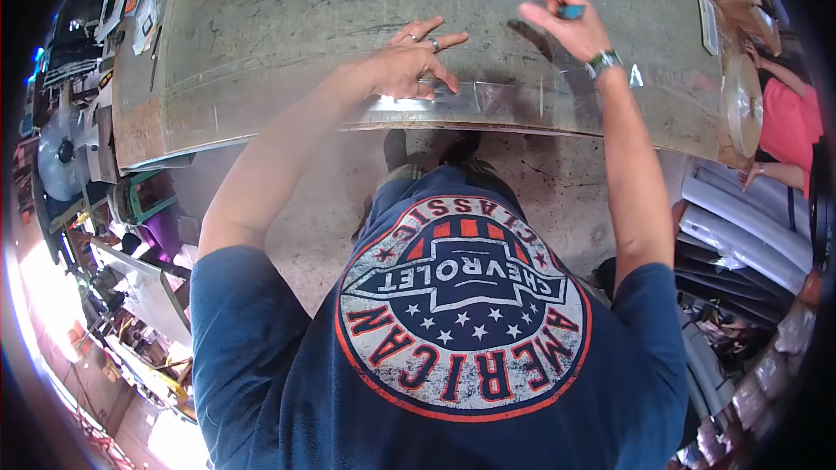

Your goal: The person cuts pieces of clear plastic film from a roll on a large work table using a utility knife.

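My left hand (413, 61), with rings on its fingers, rests at the near edge of the worn worktable (331, 0). Its fingers are spread, and the fingertips nearest me touch or hover over a clear, shiny strip (488, 97) lying along that edge. Raised above the table to the right, my right hand (570, 24) has its fingers curled around a small teal object (570, 11), mostly hidden in the palm. A small shiny clear piece (636, 76) lies right of my right wrist.
A person in a pink shirt (788, 126) stands at the right, beside a clear roll (744, 104). Long wrapped rolls (740, 222) lie below. Tools and sheets (144, 22) are on the table's left end. Cluttered shelving stands at the far left.
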A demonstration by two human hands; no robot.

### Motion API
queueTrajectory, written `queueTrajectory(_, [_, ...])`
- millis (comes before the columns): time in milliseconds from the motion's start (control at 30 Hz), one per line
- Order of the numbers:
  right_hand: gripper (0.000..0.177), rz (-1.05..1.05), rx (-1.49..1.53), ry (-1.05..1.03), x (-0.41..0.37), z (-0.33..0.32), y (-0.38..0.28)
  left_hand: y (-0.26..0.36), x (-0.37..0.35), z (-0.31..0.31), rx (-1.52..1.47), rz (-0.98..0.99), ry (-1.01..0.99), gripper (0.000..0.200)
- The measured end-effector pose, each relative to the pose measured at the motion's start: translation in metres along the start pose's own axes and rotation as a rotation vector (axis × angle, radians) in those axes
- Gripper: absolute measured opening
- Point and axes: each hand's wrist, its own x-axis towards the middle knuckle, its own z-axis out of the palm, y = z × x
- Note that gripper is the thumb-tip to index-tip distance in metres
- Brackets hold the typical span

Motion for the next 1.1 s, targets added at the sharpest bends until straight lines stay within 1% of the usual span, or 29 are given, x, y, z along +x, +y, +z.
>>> queueTrajectory(100, [0.054, 0.224, 0.335, 0.107, -0.021, 0.006, -0.001, -0.005, -0.001, 0.0, -0.008, 0.022, 0.022, 0.049])
queueTrajectory(133, [0.057, 0.181, 0.333, 0.229, -0.027, 0.019, 0.0, -0.005, -0.001, 0.0, -0.014, 0.032, 0.016, 0.049])
queueTrajectory(233, [0.062, 0.414, 0.192, 0.28, -0.044, 0.026, 0.005, -0.007, 0.0, 0.001, -0.016, 0.043, 0.02, 0.049])
queueTrajectory(267, [0.067, 0.521, 0.135, 0.212, -0.051, 0.021, 0.007, -0.008, 0.0, 0.002, -0.005, 0.042, 0.011, 0.049])
queueTrajectory(367, [0.067, 0.52, 0.331, 0.265, -0.097, 0.011, -0.033, -0.004, -0.001, 0.0, 0.004, 0.032, -0.009, 0.048])
queueTrajectory(433, [0.059, 0.406, 0.351, 0.234, -0.144, 0.011, -0.061, -0.004, -0.001, -0.002, 0.006, 0.02, -0.016, 0.047])
queueTrajectory(500, [0.047, 0.288, 0.479, 0.279, -0.183, 0.039, -0.11, -0.008, 0.0, 0.0, 0.001, 0.031, -0.003, 0.048])
queueTrajectory(567, [0.036, 0.239, 0.513, 0.239, -0.207, 0.078, -0.128, -0.008, 0.0, 0.002, 0.001, 0.034, -0.005, 0.048])
queueTrajectory(633, [0.032, 0.188, 0.431, 0.26, -0.208, 0.111, -0.14, -0.004, -0.001, -0.002, 0.014, 0.026, -0.017, 0.049])
queueTrajectory(733, [0.03, 0.083, 0.334, 0.274, -0.195, 0.139, -0.138, -0.003, -0.001, -0.002, 0.032, 0.02, -0.022, 0.051])
queueTrajectory(833, [0.029, 0.073, 0.243, 0.274, -0.183, 0.151, -0.133, -0.003, 0.0, 0.0, 0.054, 0.014, -0.018, 0.052])
queueTrajectory(867, [0.029, 0.104, 0.224, 0.25, -0.18, 0.15, -0.134, -0.003, 0.0, 0.0, 0.054, 0.012, -0.018, 0.052])
queueTrajectory(967, [0.03, 0.089, 0.197, 0.284, -0.172, 0.16, -0.118, -0.001, 0.0, 0.0, 0.052, 0.005, -0.022, 0.053])
queueTrajectory(1000, [0.031, 0.109, 0.234, 0.287, -0.171, 0.162, -0.116, -0.001, 0.0, -0.001, 0.05, 0.005, -0.026, 0.053])
queueTrajectory(1100, [0.031, 0.109, 0.21, 0.293, -0.167, 0.162, -0.114, -0.003, 0.001, 0.001, 0.049, 0.009, -0.018, 0.054])
